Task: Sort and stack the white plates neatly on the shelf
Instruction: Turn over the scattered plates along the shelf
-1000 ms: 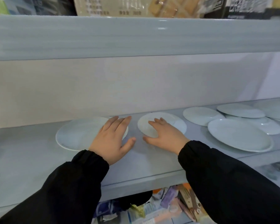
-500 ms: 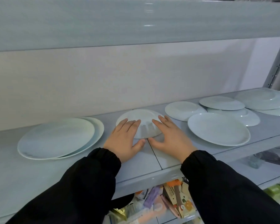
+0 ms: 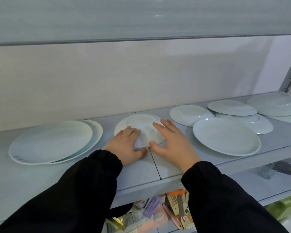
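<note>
Hands (image 3: 151,145) at upturned plate's (image 3: 142,126) near rim.

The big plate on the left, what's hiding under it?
Under the big plate peeks the rim of another white plate, sticking out on its right side. The rest of that lower plate is covered, so anything beneath it stays hidden.

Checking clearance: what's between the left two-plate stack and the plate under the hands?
Head view: only bare shelf between the stack and the held plate, until the left hand nearer the front.
</note>
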### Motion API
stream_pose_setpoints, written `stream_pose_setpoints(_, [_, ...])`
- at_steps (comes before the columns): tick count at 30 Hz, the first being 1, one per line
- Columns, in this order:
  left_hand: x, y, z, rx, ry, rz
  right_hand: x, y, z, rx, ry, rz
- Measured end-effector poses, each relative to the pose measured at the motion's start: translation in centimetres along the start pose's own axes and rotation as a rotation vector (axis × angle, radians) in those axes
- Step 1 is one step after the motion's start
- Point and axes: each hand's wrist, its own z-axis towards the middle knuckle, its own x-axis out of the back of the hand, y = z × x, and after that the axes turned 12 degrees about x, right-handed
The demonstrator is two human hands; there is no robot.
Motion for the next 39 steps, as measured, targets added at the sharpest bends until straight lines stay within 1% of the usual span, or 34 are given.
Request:
stream_pose_setpoints(5, [0.8,0.0,-3.2,0.015,0.015,0.052,0.3,-0.3,-0.2,-0.002,0.002,0.047])
stream_pose_setpoints(8, [1.1,-0.1,-5.6,-0.016,0.069,0.113,0.5,-0.4,-0.3,0.014,-0.011,0.061])
stream_pose_setpoints(12, [1.9,0.0,-8.5,-0.051,0.125,0.122,0.5,-0.4,-0.4,0.057,-0.037,0.050])
stream_pose_setpoints(16, [2.6,0.3,-10.4,-0.075,0.093,0.194,0.5,-0.4,-0.4,0.076,-0.068,0.066])
stream_pose_setpoints(21, [2.8,0.8,-12.3,-0.090,0.165,0.258,0.6,-0.3,-0.5,0.078,-0.097,0.067])
stream_pose_setpoints(24, [3.2,1.2,-13.4,-0.115,0.166,0.291,0.6,-0.3,-0.5,0.085,-0.116,0.055])
stream_pose_setpoints(29, [3.1,1.3,-15.3,-0.100,0.190,0.330,0.5,-0.1,-0.5,0.104,-0.101,0.047])
stream_pose_setpoints(35, [3.5,0.4,-17.8,-0.198,0.272,0.390,0.7,-0.4,-0.5,0.124,-0.089,0.081])
stream_pose_setpoints(39, [5.5,-0.3,-18.5,-0.187,0.301,0.383,1.0,-0.8,-0.6,0.152,-0.075,0.153])
